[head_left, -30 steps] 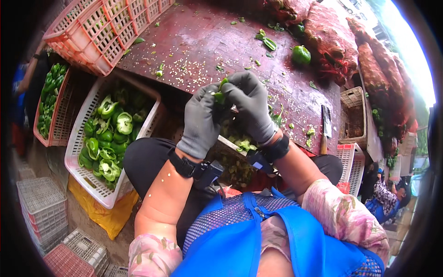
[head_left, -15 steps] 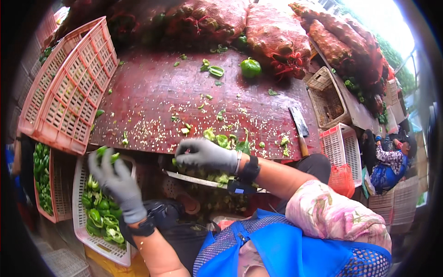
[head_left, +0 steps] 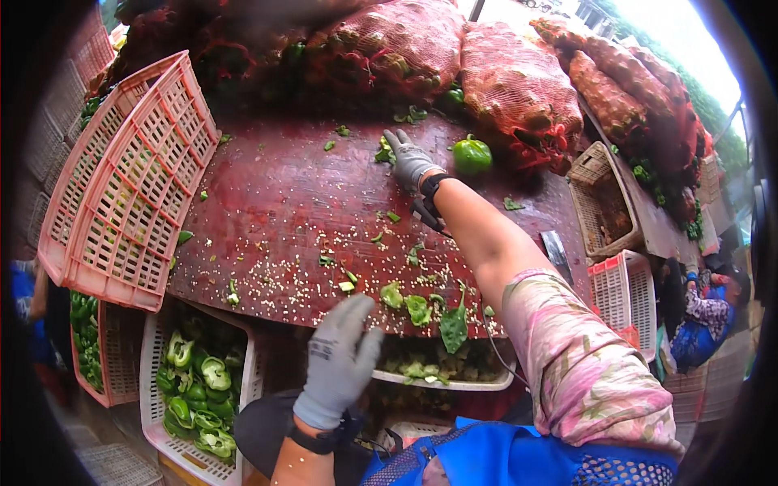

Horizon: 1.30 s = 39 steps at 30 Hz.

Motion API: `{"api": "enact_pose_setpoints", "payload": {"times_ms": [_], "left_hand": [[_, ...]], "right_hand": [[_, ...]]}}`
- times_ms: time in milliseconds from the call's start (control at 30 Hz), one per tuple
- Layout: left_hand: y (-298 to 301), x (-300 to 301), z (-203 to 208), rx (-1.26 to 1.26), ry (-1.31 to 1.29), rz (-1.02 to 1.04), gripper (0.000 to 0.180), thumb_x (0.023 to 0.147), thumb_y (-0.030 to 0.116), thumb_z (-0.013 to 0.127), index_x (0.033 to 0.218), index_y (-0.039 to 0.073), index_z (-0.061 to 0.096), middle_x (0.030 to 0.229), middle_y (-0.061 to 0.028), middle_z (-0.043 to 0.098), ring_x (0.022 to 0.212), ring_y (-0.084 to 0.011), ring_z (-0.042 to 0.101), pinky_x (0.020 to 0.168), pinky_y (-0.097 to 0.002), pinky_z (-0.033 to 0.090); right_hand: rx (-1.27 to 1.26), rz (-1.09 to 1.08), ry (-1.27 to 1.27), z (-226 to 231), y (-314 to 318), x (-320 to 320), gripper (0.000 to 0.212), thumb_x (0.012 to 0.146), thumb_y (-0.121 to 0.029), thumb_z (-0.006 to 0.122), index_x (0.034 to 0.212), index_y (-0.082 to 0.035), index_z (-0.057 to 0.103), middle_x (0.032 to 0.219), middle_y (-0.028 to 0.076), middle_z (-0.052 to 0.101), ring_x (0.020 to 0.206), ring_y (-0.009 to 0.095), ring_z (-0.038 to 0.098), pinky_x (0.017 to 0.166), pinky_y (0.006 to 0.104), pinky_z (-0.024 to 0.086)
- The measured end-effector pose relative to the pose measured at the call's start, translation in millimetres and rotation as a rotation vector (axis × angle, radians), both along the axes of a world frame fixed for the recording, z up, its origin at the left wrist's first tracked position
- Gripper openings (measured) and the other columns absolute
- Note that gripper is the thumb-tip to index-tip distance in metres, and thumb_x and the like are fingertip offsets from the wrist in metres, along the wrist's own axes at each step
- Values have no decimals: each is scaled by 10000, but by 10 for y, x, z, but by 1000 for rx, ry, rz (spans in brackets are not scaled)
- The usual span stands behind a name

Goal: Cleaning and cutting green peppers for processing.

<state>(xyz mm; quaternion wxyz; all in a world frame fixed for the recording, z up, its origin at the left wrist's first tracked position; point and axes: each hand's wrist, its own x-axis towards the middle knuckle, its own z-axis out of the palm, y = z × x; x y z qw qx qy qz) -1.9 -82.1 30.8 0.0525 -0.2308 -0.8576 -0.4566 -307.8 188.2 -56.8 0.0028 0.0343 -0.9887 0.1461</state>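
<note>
My right hand (head_left: pixel 411 159), in a grey glove, reaches to the far part of the dark red table (head_left: pixel 267 186). Its fingers are stretched out beside a cut piece of green pepper (head_left: pixel 384 151), partly covering it. Just right of that hand sits a whole green bell pepper (head_left: pixel 472 155). My left hand (head_left: pixel 339 360), also gloved, hovers over the near table edge with fingers apart and nothing in them. Near it lie green pepper scraps (head_left: pixel 418 309) and a leaf (head_left: pixel 454 328). Lower left, a white crate (head_left: pixel 151 381) holds cut green peppers (head_left: pixel 200 389).
A knife (head_left: pixel 557 255) lies at the table's right side. Pink crates (head_left: pixel 134 178) lean at the left edge. Red mesh sacks (head_left: pixel 519 89) stand along the back. A tray of scraps (head_left: pixel 454 384) is below the near edge. Another person (head_left: pixel 703 316) sits far right.
My right hand has moved from the near edge to the far table. My left hand has come right from above the white crate; the green piece it held is gone from it.
</note>
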Motion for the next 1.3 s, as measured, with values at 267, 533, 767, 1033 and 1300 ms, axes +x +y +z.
{"api": "enact_pose_setpoints", "payload": {"times_ms": [267, 533, 767, 1033, 1300], "left_hand": [[132, 45, -18, -75, -141, -113, 421, 849, 124, 654, 1245, 1, 581, 1220, -209, 602, 1100, -372, 590, 950, -418, 472], [317, 135, -149, -127, -55, -238, 414, 867, 187, 647, 1235, 13, 573, 1200, -205, 598, 1074, -383, 586, 929, -442, 475], [375, 199, -264, -411, -330, -396, 405, 857, 219, 641, 1216, 39, 591, 1207, -196, 605, 1070, -380, 597, 907, -436, 493], [424, 173, -241, -295, -174, -345, 446, 850, 226, 664, 1241, 33, 573, 1196, -186, 615, 1067, -369, 598, 903, -433, 494], [648, 23, -386, 81, -270, -133, 509, 870, 145, 669, 1336, 12, 515, 1092, -145, 656, 993, -229, 642, 839, -331, 509]], "right_hand": [[267, 162, -213, 404, -176, -111, 531, 759, -111, 668, 1280, -103, 566, 1312, 189, 550, 1191, 362, 554, 993, 415, 467], [-1064, -130, -17, -13, -72, 561, 234, 825, -94, 687, 1044, -33, 631, 902, 51, 670, 673, 125, 629, 548, 284, 543], [-835, 919, 132, 941, -1703, 1678, 723, 767, -287, 782, 1390, -105, 465, 1322, 185, 525, 1221, 336, 504, 1045, 443, 412], [188, -332, 122, 973, 558, 820, 901, 618, -366, 855, 1406, -262, 430, 1403, 141, 396, 1232, 384, 461, 997, 497, 442], [-76, -7, 246, 269, 1138, 1219, 651, 639, -153, 776, 1247, -126, 543, 1286, 165, 494, 1130, 365, 575, 978, 420, 487]]}}
